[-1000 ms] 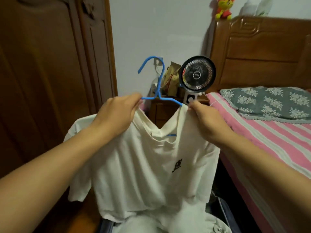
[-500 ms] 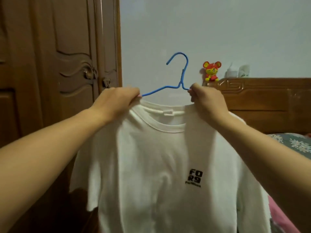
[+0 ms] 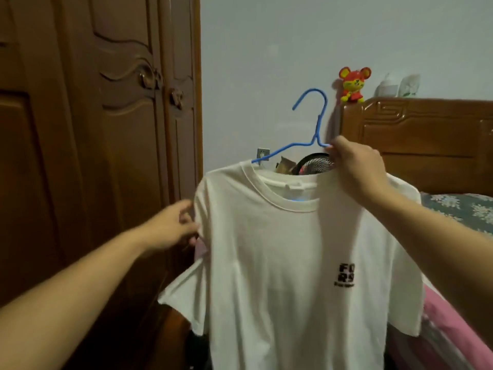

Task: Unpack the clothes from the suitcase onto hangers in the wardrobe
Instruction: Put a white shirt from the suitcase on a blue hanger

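Note:
A white T-shirt (image 3: 280, 249) with a small black print hangs on a blue hanger (image 3: 316, 129), held up in front of me. My right hand (image 3: 357, 169) grips the hanger's right arm together with the shirt's shoulder, just below the hook. My left hand (image 3: 173, 228) is lower, at the shirt's left edge by the sleeve seam, with its fingers curled onto the fabric. The brown wooden wardrobe (image 3: 93, 156) stands at the left with its doors closed. The suitcase is hidden below the shirt.
A bed with a carved wooden headboard (image 3: 426, 140) and a pink sheet (image 3: 453, 329) is at the right. A red toy mouse (image 3: 353, 84) sits on the headboard. Behind the shirt's collar, a fan (image 3: 313, 164) stands by the grey wall.
My left hand has let go of the hanger's left arm and dropped to the shirt's left sleeve edge. The shirt now hangs from my right hand and sits lower in view.

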The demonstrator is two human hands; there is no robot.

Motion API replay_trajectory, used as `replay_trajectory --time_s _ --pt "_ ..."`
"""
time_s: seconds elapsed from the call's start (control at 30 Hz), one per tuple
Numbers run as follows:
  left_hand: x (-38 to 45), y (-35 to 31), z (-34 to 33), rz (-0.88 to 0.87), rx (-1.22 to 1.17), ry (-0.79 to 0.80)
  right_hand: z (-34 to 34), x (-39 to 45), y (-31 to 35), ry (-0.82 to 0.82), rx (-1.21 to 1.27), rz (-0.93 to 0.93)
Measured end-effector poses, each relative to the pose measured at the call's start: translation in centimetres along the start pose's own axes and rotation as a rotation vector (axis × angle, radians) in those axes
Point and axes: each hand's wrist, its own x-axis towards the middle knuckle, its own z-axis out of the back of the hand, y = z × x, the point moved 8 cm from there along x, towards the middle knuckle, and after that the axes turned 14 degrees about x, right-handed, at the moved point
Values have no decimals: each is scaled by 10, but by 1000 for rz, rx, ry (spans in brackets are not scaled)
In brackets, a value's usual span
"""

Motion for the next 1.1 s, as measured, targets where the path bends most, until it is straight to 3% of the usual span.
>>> replay_trajectory --time_s 0.07,0.17,0.2,0.33,0.4,0.47,0.53,0.7,0.9,1.03,1.1 --pt "-4 29 -11 81 156 -8 -5 -14 -1 5 -8 67" --pt "0 56 42 241 139 -345 -1 -33 -15 -14 -11 127" --pt "0 53 51 245 119 -351 0 -39 -22 -34 -5 120" --pt "4 -8 11 -2 -147 -81 -9 -50 -32 -73 11 48" --pt "10 -47 -3 -202 -25 -148 -20 -50 -27 -57 35 39" --pt "21 -69 -8 -309 244 -244 -31 -47 -24 -40 55 47" --pt "29 -75 -4 -310 405 -289 -42 -41 -22 -1 59 67" --pt "33 -96 8 -244 601 -120 -53 -1 -6 233 142 133" --pt "47 -218 119 -254 624 -145 17 117 29 242 250 52" --pt "30 -307 242 -261 820 -399 91 225 48 329 513 -53" --pt "11 -326 295 -223 808 -457 121 251 39 414 567 -109"
